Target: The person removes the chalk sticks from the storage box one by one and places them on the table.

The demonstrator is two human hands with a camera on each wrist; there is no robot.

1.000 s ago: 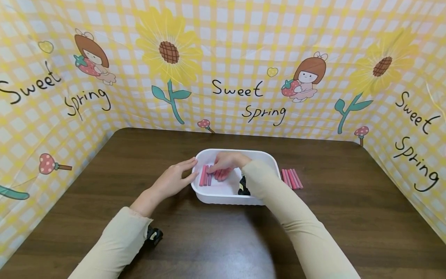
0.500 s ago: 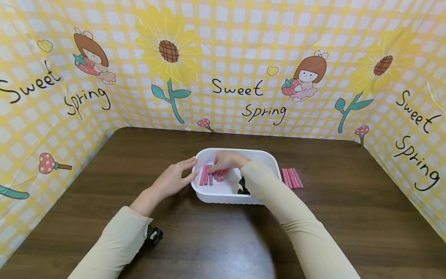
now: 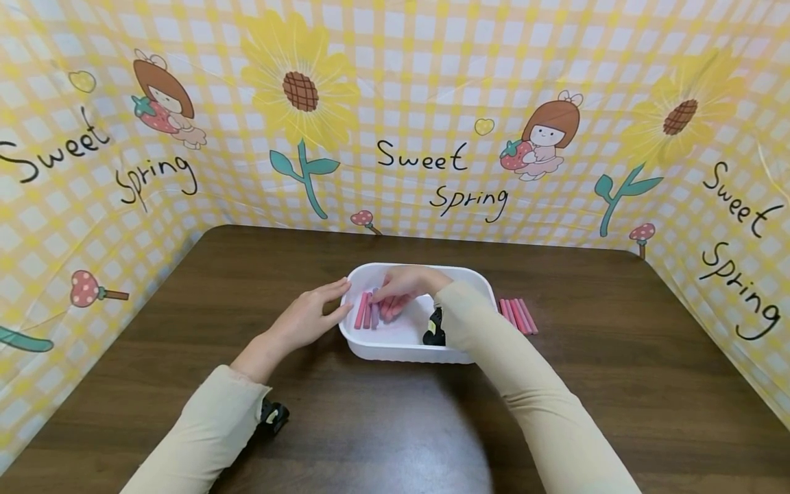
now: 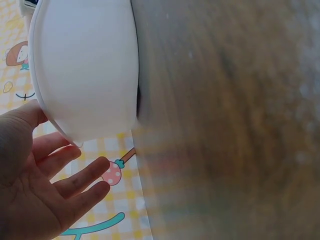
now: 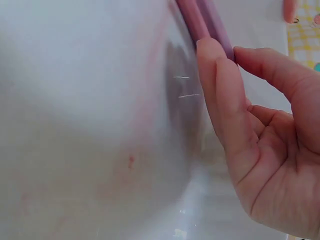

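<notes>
A white plastic tub (image 3: 395, 351) stands on the brown table. My left hand (image 3: 305, 319) touches its left rim with thumb and fingertips, the fingers fairly straight and spread, also in the left wrist view. My right hand (image 3: 401, 291) reaches inside the tub. Its thumb and fingers pinch the end of a slim purple chalk-like stick (image 5: 216, 25). Beside that lies a rosy pink stick (image 5: 194, 19), close to my fingertips. Further left in the tub, a brighter pink stick (image 3: 359, 312) lies parallel to these two.
Several pink sticks (image 3: 518, 317) lie side by side on the table (image 3: 370, 425), just right of the tub. A black wrist camera (image 3: 435, 328) on my right arm hangs over the tub's front part. A yellow checked cloth (image 3: 444, 82) walls the table's back and sides.
The sticks in the tub have shifted slightly; the rosy pink and purple ones now lie a little further right. My right hand has moved slightly right. My left hand has stayed at the rim.
</notes>
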